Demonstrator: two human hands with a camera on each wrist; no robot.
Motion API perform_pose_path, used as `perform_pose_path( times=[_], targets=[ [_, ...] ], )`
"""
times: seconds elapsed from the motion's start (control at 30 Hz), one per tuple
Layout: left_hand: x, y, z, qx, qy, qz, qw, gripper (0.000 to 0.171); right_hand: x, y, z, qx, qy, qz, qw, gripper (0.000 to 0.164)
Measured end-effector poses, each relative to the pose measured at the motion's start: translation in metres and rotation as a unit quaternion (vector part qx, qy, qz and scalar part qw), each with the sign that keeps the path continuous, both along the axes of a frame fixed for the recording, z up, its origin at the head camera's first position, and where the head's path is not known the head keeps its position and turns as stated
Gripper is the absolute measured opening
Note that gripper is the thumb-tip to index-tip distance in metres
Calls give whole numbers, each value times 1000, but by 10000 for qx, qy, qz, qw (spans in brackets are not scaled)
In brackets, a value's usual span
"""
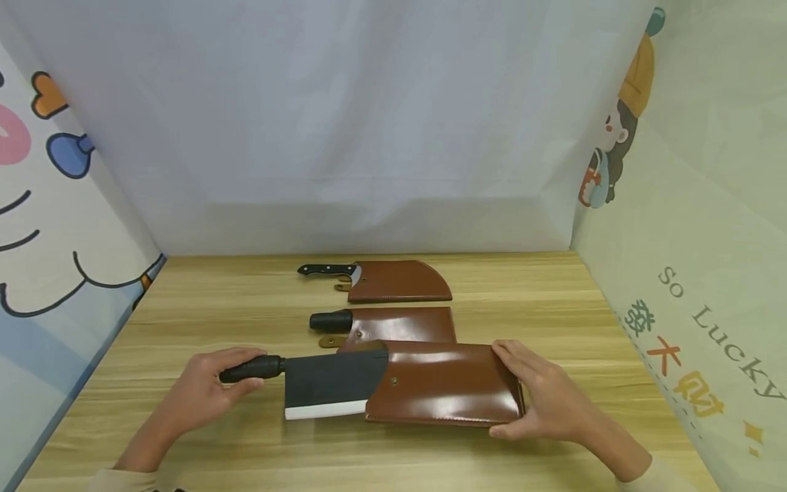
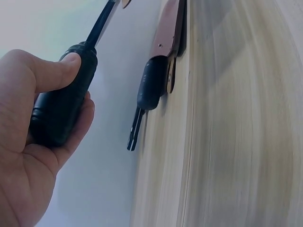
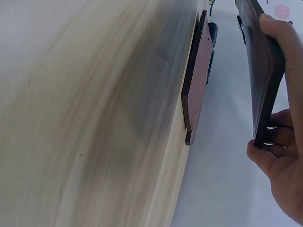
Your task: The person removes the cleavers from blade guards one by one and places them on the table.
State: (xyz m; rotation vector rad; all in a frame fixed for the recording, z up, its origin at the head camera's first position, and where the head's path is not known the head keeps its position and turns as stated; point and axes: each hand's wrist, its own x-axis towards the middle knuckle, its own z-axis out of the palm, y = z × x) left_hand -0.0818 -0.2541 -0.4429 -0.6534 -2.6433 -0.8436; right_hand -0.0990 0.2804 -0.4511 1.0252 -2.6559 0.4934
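A: Where is the cleaver [image 1: 328,383]?

B: Raised above the counter [image 1: 184,454], its broad blade partly inside a brown sheath [image 1: 455,383]. The exposed part is squared off, dark and matte, with a pale strip along its lower edge.

A: And the fingers?

B: On the left hand [image 1: 205,389] they are clamped around the ridged black handle [image 1: 252,369]. The right hand [image 1: 547,396] pinches the sheath's right end between thumb and fingers.

A: What is that sheath like?

B: Glossy, leather-like, stitched along the bottom, with a round metal stud near its curved mouth.

A: Anything behind?

B: Two sheathed knives lie on the pale wood-grain counter: a middle knife [image 1: 330,320] with a stubby black grip, and a far knife [image 1: 326,270] with a riveted handle, its sheath rounded at one corner. Beyond hangs a softly creased whitish cloth [image 1: 369,123].

A: What can't you see?

B: The blade's front portion, inside the brown sheath, which also overlaps the middle knife's sheath from the head view. The left wrist view cuts the blade off at the top.
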Motion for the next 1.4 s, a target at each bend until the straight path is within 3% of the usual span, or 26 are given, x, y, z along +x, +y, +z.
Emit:
perform_pose_path(
  times=[0.37,0.87,1.07,1.4],
  targets=[
    [3,-13,3,31,-239,65,9997,41,1,14,3,-2,-211,-72,9998,120],
    [9,-36,8,-63,-703,-53,9975,39,7,36,1,206,-142,-83,9997,120],
    [9,-41,0,-122,-840,-9,9964,38,9,43,-2,254,-148,-45,9996,118],
    [7,-44,-17,24,-1136,-357,9929,33,15,50,-10,370,-497,-181,9979,118]
  ],
)
